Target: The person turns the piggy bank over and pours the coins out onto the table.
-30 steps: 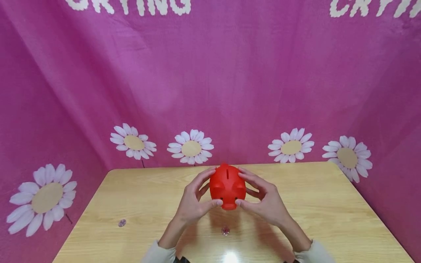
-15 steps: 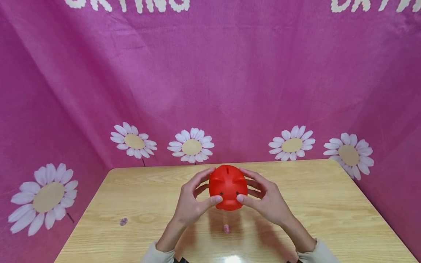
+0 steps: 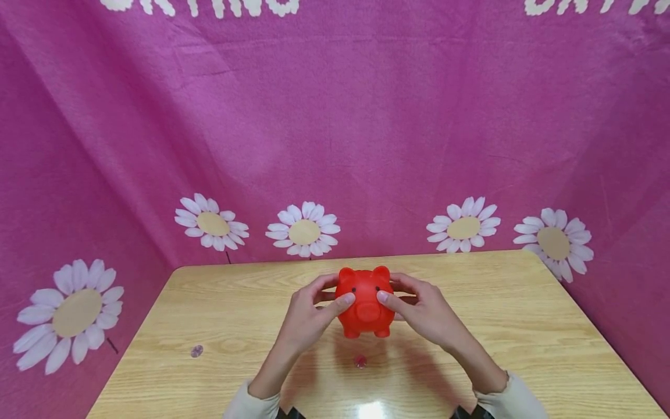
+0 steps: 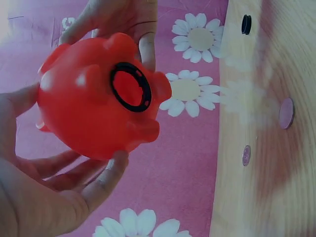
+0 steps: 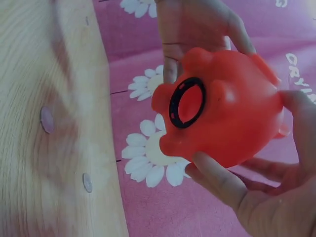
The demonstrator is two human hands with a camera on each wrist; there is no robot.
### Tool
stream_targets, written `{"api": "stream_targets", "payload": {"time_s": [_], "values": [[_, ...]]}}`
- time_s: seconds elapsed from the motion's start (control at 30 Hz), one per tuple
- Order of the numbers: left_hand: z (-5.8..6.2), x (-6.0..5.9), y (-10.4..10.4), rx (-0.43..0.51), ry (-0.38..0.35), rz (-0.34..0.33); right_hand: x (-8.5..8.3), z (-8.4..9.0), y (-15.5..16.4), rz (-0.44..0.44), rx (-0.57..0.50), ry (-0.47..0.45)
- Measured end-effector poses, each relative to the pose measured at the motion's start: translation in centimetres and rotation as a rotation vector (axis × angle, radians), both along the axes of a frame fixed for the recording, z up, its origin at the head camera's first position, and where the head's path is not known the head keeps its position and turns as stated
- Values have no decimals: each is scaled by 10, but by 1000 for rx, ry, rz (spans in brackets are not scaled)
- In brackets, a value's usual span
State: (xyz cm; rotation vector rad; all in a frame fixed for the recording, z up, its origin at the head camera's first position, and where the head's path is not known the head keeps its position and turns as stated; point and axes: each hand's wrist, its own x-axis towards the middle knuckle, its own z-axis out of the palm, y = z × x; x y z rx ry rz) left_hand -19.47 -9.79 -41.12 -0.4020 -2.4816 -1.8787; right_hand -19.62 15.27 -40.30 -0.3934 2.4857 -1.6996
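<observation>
A red piggy bank (image 3: 366, 311) is held up over the wooden table, its face toward me. My left hand (image 3: 309, 317) grips one side and my right hand (image 3: 424, 308) the other. Both thumbs press on the face beside the snout, while fingers curl around the back. Underneath, a black ring (image 4: 131, 87) frames a round opening between the feet, seen in both wrist views. On the table below the bank lies a small round disc (image 3: 360, 361), coin-like and pinkish. A second such disc (image 3: 196, 351) lies farther left.
The table (image 3: 523, 326) reaches back to a purple curtain (image 3: 387, 128) printed with white daisies, which also closes off both sides. A small black round piece (image 4: 246, 24) shows near the table's surface in the left wrist view.
Both hands have tipped the piggy bank back: the slot on top has gone from sight and the face and front feet have come into view. The disc below it looked narrow half a second ago.
</observation>
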Motion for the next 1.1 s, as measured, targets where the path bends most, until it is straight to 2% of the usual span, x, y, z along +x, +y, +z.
{"api": "stream_targets", "payload": {"time_s": [0.07,0.1,0.17,0.27,0.3,0.33,0.4,0.5,0.57,0.73,0.83,0.97,1.1], "values": [[1,0,-1,34,44,-16,1,0,3,13,-29,10],[1,0,-2,58,95,-32,2,0,4,21,-56,33],[3,-1,-2,117,259,-85,3,3,8,57,-127,144],[4,-3,-3,193,569,-190,3,4,11,157,-268,383],[4,-4,-3,212,632,-221,2,3,12,179,-294,446],[3,-5,-3,221,662,-237,1,1,12,196,-314,486],[0,-7,-4,219,651,-246,-2,-5,12,214,-337,500],[-8,-7,-5,196,554,-238,-5,-16,11,203,-333,441],[-12,-7,-5,185,529,-236,-5,-22,11,203,-338,428],[-16,-4,-6,221,558,-257,0,-24,9,205,-348,453],[-16,-5,-6,233,524,-251,0,-22,6,168,-317,432],[-19,-6,-6,230,413,-216,-1,-23,3,105,-257,373],[-21,-5,-5,184,381,-174,1,-26,2,67,-237,329]]}}
